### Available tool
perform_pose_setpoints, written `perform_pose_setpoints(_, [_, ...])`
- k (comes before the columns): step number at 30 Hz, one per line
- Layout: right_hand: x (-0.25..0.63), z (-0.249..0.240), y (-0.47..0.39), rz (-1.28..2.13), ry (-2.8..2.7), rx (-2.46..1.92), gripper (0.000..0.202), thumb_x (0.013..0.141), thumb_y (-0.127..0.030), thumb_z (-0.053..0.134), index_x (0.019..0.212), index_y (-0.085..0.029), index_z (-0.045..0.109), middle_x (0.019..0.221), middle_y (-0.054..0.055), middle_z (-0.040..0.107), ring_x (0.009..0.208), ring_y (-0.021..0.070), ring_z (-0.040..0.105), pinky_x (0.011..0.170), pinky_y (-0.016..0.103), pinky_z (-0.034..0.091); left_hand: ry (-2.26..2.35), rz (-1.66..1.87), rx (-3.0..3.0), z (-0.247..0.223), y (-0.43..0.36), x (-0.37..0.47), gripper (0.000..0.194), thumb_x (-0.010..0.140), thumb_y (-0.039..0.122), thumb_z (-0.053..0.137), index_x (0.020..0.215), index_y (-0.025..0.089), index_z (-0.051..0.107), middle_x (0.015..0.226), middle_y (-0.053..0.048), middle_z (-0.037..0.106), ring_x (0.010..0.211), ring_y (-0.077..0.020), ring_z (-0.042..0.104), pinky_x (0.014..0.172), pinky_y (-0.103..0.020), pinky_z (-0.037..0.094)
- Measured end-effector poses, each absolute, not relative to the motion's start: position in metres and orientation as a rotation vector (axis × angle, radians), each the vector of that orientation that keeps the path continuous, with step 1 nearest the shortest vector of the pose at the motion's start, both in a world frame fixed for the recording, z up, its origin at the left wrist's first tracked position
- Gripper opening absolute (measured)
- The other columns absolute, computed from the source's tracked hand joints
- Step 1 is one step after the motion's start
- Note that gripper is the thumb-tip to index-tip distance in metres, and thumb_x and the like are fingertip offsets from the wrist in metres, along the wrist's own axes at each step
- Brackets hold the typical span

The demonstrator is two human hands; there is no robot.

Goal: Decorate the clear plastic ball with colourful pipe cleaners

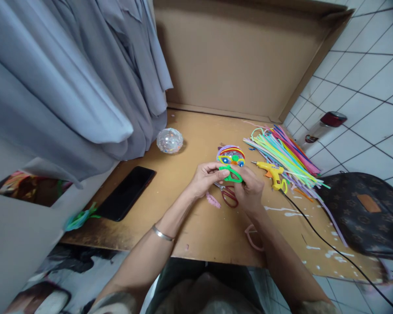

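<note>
Above the tabletop [186,237]: green loop [235,175] held between both hands.
Left hand [205,178] and right hand [252,188] pinch it with fingers at opposite sides; decorated ball [231,151] just beyond, yellow glue gun [272,172] rightward.

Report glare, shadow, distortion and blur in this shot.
Head view: glints fleck the clear ball and bracelet; head view: a soft shadow lies beside the ball; head view: wide-angle stretch seems to slant the wall tiles; head view: texture on the green loop looks soft.

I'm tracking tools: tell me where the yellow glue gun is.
In the head view, the glue gun lies on the table, right of the right hand and below the bundle of colorful strips.
</note>
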State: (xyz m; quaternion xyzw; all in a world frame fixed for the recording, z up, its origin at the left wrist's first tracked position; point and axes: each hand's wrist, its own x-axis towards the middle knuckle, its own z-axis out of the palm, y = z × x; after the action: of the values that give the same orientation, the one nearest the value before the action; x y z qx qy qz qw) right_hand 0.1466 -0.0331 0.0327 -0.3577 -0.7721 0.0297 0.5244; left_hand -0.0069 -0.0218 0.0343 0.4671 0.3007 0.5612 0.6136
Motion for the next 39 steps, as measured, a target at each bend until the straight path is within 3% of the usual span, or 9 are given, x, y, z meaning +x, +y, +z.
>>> perform_pose_setpoints(6, [0.1472,0.0360,-0.0350,0.213,-1.860,-0.871,0.026,0.090,-0.018,0.049,0.103,-0.024,0.071,0.085,0.003,0.070,0.075,0.0177,0.064,0.066,0.031,0.052,0.698,1.347,1.024,0.0318,-0.0210,-0.0044,0.038,0.058,0.047,0.087,0.074,0.015,0.074,0.064,0.000,0.065,0.053,-0.0066,0.052,0.056,-0.020,0.047])
perform_pose_setpoints(14, [0.1454,0.0390,-0.0352,0.317,-1.840,-0.860,0.013,0.090,-0.024,0.059,0.093,-0.023,0.072,0.085,0.002,0.070,0.073,0.0159,0.062,0.067,0.030,0.051,0.719,1.394,0.980,0.0310,-0.0209,-0.0017,0.038,0.058,0.046,0.088,0.075,0.015,0.074,0.064,0.000,0.067,0.053,-0.0063,0.054,0.058,-0.021,0.048])
perform_pose_setpoints(20, [0.1445,0.0340,-0.0321,0.343,-1.791,-0.916,0.014,0.090,-0.029,0.061,0.091,-0.024,0.074,0.078,0.001,0.070,0.071,0.0156,0.063,0.066,0.030,0.051,0.780,1.391,1.002,0.0330,-0.0228,-0.0011,0.042,0.057,0.049,0.087,0.076,0.014,0.072,0.065,-0.002,0.068,0.053,-0.0087,0.056,0.058,-0.023,0.050])
perform_pose_setpoints(29, [0.1450,0.0302,-0.0295,0.379,-1.765,-0.910,0.015,0.090,-0.029,0.061,0.093,-0.024,0.075,0.080,0.002,0.072,0.073,0.0167,0.065,0.069,0.031,0.052,0.760,1.475,0.958,0.0334,-0.0223,0.0020,0.045,0.054,0.042,0.089,0.082,0.014,0.065,0.067,0.002,0.065,0.057,-0.0080,0.059,0.056,-0.020,0.051])
perform_pose_setpoints(39, [0.1445,0.0310,-0.0304,0.451,-1.728,-0.927,0.015,0.089,-0.030,0.062,0.090,-0.023,0.076,0.082,0.002,0.073,0.076,0.0165,0.066,0.070,0.030,0.052,0.794,1.436,0.986,0.0317,-0.0216,0.0014,0.046,0.057,0.048,0.087,0.083,0.014,0.072,0.068,-0.001,0.070,0.054,-0.0084,0.059,0.057,-0.022,0.051])
